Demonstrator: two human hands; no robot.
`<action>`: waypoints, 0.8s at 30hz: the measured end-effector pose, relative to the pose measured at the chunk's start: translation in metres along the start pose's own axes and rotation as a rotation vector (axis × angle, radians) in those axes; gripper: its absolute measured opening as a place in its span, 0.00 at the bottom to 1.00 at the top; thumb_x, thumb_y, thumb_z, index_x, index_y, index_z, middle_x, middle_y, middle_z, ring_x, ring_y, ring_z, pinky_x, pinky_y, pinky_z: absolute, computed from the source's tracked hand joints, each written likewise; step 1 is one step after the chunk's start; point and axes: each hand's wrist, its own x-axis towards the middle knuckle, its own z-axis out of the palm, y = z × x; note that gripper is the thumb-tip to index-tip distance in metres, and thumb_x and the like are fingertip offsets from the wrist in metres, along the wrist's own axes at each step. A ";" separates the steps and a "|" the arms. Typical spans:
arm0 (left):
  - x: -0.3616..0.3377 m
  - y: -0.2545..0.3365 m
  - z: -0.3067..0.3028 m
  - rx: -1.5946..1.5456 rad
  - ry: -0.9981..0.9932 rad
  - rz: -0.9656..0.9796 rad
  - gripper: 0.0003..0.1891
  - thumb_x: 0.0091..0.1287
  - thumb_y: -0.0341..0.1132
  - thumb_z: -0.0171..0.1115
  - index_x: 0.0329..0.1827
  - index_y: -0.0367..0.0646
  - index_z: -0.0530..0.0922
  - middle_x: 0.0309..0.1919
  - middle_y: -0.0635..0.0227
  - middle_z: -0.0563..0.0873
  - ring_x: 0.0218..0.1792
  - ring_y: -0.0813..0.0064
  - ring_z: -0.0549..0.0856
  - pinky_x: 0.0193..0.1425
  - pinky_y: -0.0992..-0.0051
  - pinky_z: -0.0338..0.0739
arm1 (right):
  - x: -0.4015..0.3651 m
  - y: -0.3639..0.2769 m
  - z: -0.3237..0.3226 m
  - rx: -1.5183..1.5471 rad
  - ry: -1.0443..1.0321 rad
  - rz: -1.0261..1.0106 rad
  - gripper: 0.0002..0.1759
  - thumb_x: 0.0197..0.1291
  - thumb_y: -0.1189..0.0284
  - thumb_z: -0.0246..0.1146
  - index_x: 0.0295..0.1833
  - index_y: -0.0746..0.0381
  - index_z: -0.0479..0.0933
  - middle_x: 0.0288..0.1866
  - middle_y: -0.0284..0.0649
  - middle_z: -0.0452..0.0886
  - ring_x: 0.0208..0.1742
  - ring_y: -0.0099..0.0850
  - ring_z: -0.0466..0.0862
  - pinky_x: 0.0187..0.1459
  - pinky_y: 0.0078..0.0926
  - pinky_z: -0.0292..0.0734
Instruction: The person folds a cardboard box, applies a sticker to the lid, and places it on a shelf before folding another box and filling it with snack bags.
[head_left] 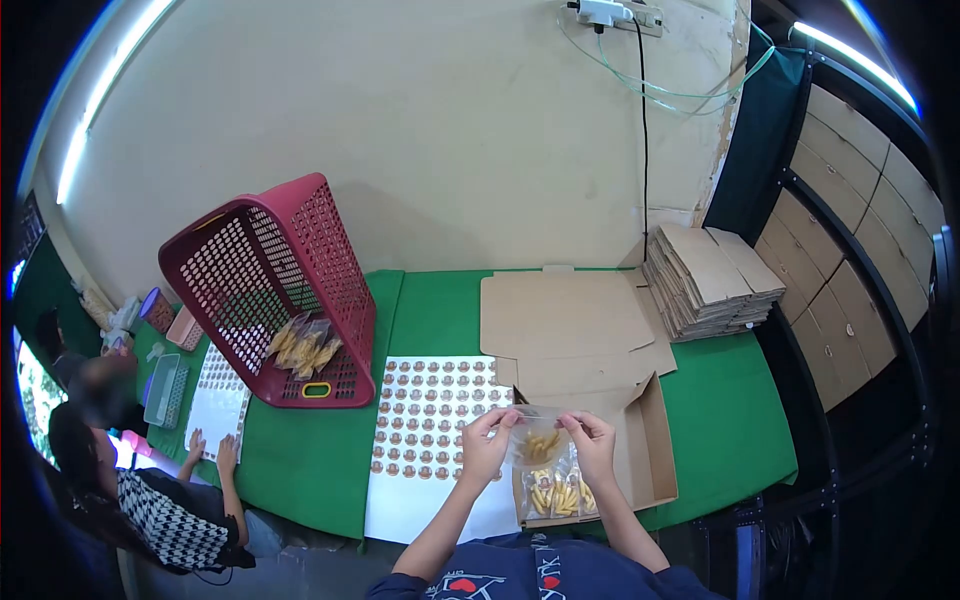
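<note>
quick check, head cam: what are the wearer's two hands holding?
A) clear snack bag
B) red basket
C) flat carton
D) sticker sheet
A: the left hand and right hand each pinch a top corner of a clear bag of yellow snacks, held just above the open box.

The person wears a dark navy shirt (560, 572) with white lettering across the chest and a small red heart (462, 584) among the letters. Its sleeves end near the elbows, leaving the forearms bare down to the left hand (487, 442) and right hand (595, 442).
</note>
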 end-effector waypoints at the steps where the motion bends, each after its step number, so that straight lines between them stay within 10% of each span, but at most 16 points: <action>1: 0.000 0.000 0.000 0.002 0.003 0.007 0.10 0.64 0.34 0.56 0.36 0.34 0.79 0.27 0.66 0.84 0.32 0.81 0.82 0.39 0.81 0.74 | 0.000 0.002 -0.002 -0.031 0.002 -0.019 0.08 0.57 0.74 0.59 0.33 0.69 0.79 0.28 0.37 0.81 0.33 0.20 0.78 0.37 0.16 0.69; 7: 0.002 -0.027 0.001 -0.196 -0.076 -0.092 0.15 0.62 0.35 0.58 0.46 0.33 0.74 0.41 0.60 0.81 0.44 0.76 0.79 0.47 0.77 0.71 | 0.003 -0.002 0.001 0.041 0.103 0.011 0.09 0.58 0.72 0.58 0.35 0.68 0.78 0.29 0.36 0.80 0.32 0.19 0.77 0.35 0.17 0.70; 11: -0.019 -0.012 0.029 0.303 0.092 0.303 0.31 0.58 0.34 0.62 0.60 0.36 0.57 0.60 0.52 0.60 0.59 0.60 0.65 0.59 0.64 0.63 | 0.011 -0.007 0.003 0.150 0.208 0.025 0.08 0.57 0.76 0.59 0.39 0.70 0.76 0.34 0.38 0.80 0.35 0.21 0.78 0.38 0.16 0.71; 16: -0.027 -0.031 0.039 0.426 -0.035 0.356 0.33 0.58 0.31 0.60 0.63 0.34 0.52 0.61 0.46 0.54 0.63 0.51 0.58 0.63 0.59 0.57 | 0.000 -0.016 0.017 0.229 -0.113 0.039 0.12 0.57 0.77 0.59 0.46 0.69 0.75 0.40 0.38 0.78 0.39 0.21 0.77 0.42 0.18 0.73; 21: -0.013 -0.044 0.022 -0.331 -0.050 -0.028 0.20 0.68 0.32 0.48 0.61 0.35 0.59 0.47 0.59 0.76 0.46 0.73 0.78 0.49 0.77 0.73 | 0.002 0.000 -0.002 -0.090 -0.128 0.073 0.15 0.55 0.73 0.62 0.46 0.69 0.73 0.44 0.37 0.74 0.39 0.22 0.74 0.41 0.19 0.73; 24: -0.008 -0.050 0.007 -0.589 -0.148 -0.484 0.20 0.69 0.36 0.45 0.61 0.37 0.59 0.52 0.60 0.72 0.52 0.72 0.75 0.55 0.74 0.72 | 0.001 0.018 -0.023 -0.244 -0.332 0.304 0.12 0.56 0.66 0.62 0.36 0.67 0.75 0.31 0.32 0.74 0.29 0.18 0.72 0.32 0.15 0.69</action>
